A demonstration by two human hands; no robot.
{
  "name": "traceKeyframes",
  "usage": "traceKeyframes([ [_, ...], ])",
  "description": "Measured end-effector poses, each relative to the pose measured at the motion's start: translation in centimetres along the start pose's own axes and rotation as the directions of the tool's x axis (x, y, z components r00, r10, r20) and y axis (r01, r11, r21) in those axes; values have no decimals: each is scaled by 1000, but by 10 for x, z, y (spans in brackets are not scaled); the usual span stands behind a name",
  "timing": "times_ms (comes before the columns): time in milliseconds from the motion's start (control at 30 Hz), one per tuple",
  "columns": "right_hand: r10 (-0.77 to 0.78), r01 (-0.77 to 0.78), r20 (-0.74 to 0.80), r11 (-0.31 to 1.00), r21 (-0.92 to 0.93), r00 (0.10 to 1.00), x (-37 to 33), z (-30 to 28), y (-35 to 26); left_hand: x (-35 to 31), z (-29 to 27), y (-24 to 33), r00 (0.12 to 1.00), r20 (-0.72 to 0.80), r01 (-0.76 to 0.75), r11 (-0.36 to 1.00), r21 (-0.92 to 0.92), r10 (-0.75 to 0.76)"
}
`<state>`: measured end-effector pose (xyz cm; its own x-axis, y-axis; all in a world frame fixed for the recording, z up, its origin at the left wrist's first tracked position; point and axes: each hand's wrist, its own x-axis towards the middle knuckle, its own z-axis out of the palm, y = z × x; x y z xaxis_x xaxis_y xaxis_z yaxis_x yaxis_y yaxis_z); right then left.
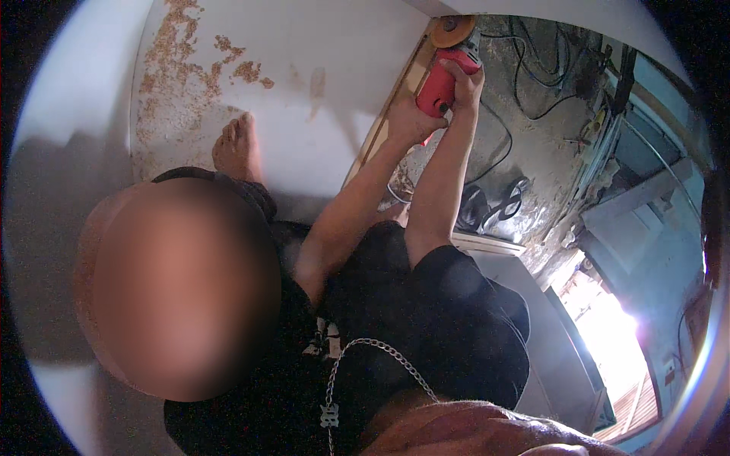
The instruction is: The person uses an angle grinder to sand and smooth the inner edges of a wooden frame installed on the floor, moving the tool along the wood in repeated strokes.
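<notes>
- Red angle grinder sits at about one o'clock in the head view, near the upper rim, its round tan disc pressed at the edge of a white panel.
- The right hand wraps over the grinder's red plastic body from the right, fingers curled tight around it; the forearm runs straight up from the lower centre.
- The left hand closes on the tool's rear from the left, thumb side up; its fingers are partly hidden behind the body, yet the clasp looks firm. The left forearm rises slanting from six o'clock.
- A pale wooden edge strip runs diagonally along the panel's border, just beside the left wrist.
- The panel is smooth and matt, with coarse tan sawdust scattered toward eleven o'clock.
- A bare foot rests on the panel at about ten o'clock from the centre.
- Right of the hands lies a dusty grey floor crossed by black cables, looped and tangled.
- A silver chain hangs over dark cloth at six o'clock.
</notes>
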<state>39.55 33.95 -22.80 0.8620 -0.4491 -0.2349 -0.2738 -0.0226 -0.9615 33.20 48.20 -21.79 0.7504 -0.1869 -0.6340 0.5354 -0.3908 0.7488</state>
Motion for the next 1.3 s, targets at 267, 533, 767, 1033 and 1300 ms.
traceKeyframes([
  [267,75,-76,-26,996,-44,997,2,0,-3,1,-2,1,998,66,10,1000,9,-11],
  [533,81,-83,32,995,55,996,3,4,-7,6,5,-5,999,-44,-8,999,-36,6],
  [767,80,-82,39,995,48,996,3,-2,-7,0,1,5,998,-35,-47,995,-89,44],
  [1033,56,-58,34,997,50,998,13,-4,1,8,4,1,1000,-12,-14,995,-103,13],
  [1300,61,-60,-21,996,71,998,6,20,-4,14,-3,-7,994,-86,-76,992,-105,67],
])
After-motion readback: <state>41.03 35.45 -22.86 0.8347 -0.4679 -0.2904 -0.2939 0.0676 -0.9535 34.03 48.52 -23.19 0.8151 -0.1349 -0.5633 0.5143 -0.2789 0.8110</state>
